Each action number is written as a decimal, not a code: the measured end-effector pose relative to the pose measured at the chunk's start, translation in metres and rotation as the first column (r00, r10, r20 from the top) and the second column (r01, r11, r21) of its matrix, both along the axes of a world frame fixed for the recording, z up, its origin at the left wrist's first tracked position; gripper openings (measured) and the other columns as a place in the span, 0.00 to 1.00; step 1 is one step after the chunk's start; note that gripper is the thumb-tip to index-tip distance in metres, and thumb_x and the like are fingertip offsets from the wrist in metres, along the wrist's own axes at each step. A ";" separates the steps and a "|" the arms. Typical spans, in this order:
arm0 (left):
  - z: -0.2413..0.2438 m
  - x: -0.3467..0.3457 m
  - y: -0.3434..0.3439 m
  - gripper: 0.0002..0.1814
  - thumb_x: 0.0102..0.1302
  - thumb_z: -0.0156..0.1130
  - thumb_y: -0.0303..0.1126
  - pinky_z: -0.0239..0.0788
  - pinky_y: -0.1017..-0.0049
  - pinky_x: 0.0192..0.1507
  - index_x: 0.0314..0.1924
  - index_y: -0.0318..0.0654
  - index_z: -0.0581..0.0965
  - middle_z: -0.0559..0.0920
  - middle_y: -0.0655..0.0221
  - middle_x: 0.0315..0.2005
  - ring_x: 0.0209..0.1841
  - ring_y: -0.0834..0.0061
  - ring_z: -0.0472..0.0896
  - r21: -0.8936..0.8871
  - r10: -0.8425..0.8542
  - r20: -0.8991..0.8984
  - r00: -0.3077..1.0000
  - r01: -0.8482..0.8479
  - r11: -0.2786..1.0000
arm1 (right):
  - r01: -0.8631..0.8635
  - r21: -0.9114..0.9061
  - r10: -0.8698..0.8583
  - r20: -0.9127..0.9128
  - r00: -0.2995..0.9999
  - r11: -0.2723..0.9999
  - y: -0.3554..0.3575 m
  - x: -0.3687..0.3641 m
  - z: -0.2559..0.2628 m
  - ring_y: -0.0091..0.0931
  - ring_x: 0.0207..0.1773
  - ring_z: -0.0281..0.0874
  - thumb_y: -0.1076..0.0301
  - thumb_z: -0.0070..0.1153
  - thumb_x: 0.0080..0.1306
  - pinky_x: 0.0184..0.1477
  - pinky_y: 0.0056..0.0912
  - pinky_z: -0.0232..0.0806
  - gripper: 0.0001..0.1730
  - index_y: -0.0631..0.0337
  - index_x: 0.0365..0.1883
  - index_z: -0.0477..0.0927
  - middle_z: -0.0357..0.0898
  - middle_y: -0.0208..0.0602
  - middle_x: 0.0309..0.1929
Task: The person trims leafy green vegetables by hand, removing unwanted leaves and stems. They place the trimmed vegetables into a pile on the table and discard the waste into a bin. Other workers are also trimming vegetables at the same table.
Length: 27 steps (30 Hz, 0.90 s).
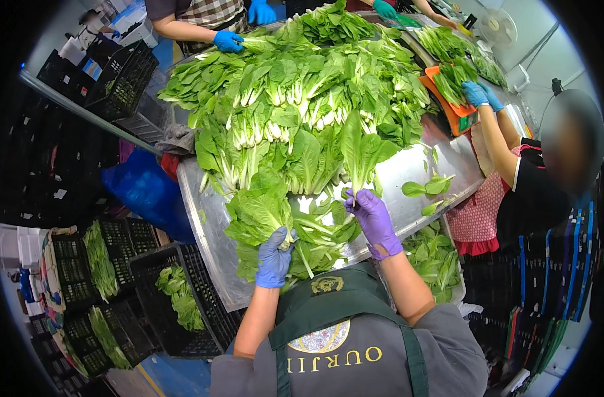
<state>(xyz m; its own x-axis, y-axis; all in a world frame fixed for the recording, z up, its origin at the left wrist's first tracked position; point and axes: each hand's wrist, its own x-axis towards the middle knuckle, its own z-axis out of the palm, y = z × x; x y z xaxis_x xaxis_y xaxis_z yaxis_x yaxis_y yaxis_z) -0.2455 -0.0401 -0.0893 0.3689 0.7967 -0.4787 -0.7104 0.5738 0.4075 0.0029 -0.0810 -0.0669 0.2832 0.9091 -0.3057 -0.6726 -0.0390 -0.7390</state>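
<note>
My left hand (274,258), in a blue glove, grips the base of a bunch of leafy greens (259,211), its leaves pointing away from me. In a purple glove, my right hand (373,218) pinches the stem end of a single leafy green plant (359,149), held upright in the picture. Between and beneath my hands lie loose leaves and stalks (319,238) at the edge of a metal table (406,198). Beyond them, a large heap of leafy greens (302,79) with pale stems is spread in rows.
Black plastic crates (170,297) holding greens stand at the left, near a blue plastic bag (143,188). A bin of leaves (433,263) is at the lower right. One co-worker's gloved hands (475,94) hold greens on an orange scale tray (453,111); another's hand (228,41) touches the heap.
</note>
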 end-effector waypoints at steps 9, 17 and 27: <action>0.002 0.015 -0.002 0.07 0.63 0.59 0.23 0.72 0.71 0.50 0.41 0.28 0.78 0.81 0.62 0.37 0.41 0.70 0.80 0.091 -0.047 -0.023 0.999 0.049 0.995 | -0.014 -0.036 0.027 0.374 0.927 0.999 0.004 -0.030 0.033 0.18 0.34 0.74 0.65 0.60 0.64 0.42 0.21 0.67 0.10 0.64 0.37 0.78 0.78 0.27 0.30; -0.005 0.027 0.000 0.09 0.64 0.59 0.24 0.71 0.75 0.50 0.44 0.28 0.77 0.80 0.63 0.40 0.43 0.72 0.79 0.055 -0.098 -0.020 0.995 0.099 0.994 | -0.086 -0.058 0.100 0.760 0.642 0.995 0.001 -0.081 0.056 0.15 0.30 0.72 0.73 0.62 0.60 0.36 0.20 0.66 0.10 0.66 0.39 0.77 0.75 0.27 0.25; -0.018 0.026 -0.001 0.08 0.65 0.57 0.24 0.70 0.75 0.50 0.43 0.29 0.77 0.80 0.65 0.40 0.42 0.76 0.78 0.189 -0.167 0.203 0.965 0.129 0.974 | -0.204 -0.021 -0.012 0.987 -0.158 0.979 0.005 -0.082 0.071 0.35 0.27 0.74 0.67 0.62 0.59 0.32 0.34 0.66 0.16 0.60 0.44 0.78 0.76 0.38 0.26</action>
